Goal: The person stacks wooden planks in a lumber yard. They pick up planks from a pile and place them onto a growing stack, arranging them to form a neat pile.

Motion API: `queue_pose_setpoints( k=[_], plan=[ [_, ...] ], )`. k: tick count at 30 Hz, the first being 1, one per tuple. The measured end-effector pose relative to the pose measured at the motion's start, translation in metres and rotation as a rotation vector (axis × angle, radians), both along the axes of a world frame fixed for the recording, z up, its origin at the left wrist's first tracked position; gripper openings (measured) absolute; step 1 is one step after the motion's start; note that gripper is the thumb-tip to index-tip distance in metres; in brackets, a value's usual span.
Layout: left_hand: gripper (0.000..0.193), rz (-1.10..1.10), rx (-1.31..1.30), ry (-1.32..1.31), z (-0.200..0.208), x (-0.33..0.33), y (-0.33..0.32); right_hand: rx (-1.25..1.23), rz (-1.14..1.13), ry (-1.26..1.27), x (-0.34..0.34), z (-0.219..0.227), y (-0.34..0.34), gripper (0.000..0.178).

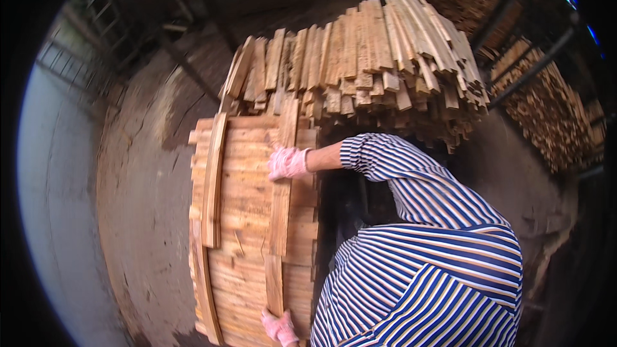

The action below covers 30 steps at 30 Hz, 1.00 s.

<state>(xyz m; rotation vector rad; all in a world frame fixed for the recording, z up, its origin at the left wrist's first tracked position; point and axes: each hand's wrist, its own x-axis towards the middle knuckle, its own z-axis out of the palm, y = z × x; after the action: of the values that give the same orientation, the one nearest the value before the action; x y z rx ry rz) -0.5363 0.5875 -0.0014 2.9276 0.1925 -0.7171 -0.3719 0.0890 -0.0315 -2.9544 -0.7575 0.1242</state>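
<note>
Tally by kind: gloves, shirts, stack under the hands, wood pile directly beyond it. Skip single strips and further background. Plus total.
Pink gloves: 2
Striped shirt: 1
Wood stack under the hands: 1
Strip pile beyond: 1
Total: 5

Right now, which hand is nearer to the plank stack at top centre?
Right. In view, the right hand is below the plank stack, the left hand far lower.

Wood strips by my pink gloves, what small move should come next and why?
Perhaps nudge the lower strip into line with the upper strip using your left hand: it's at the bottom end, your right hand rests on the upper strip, and the adjoining ends look slightly offset.
</note>
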Motion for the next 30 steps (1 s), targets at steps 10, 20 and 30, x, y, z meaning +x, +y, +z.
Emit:
queue_pose_setpoints(
  k=[10, 20, 30],
  plan=[
    [0.071, -0.157, -0.137, 0.266, 0.034, 0.041, -0.041, 0.177, -0.312, -0.181, -0.004, -0.055, -0.001, 0.041],
    [0.067, -0.370, -0.705, 0.008, 0.024, 0.143, -0.318, 0.198, -1.474, -0.806, -0.204, 0.108, -0.251, 0.053],
    [0.084, -0.967, -1.453, 0.828, 0.096, 0.087, -0.807, 0.317, -2.252, -0.020, -0.306, 0.122, -0.470, 0.115]
  ],
)
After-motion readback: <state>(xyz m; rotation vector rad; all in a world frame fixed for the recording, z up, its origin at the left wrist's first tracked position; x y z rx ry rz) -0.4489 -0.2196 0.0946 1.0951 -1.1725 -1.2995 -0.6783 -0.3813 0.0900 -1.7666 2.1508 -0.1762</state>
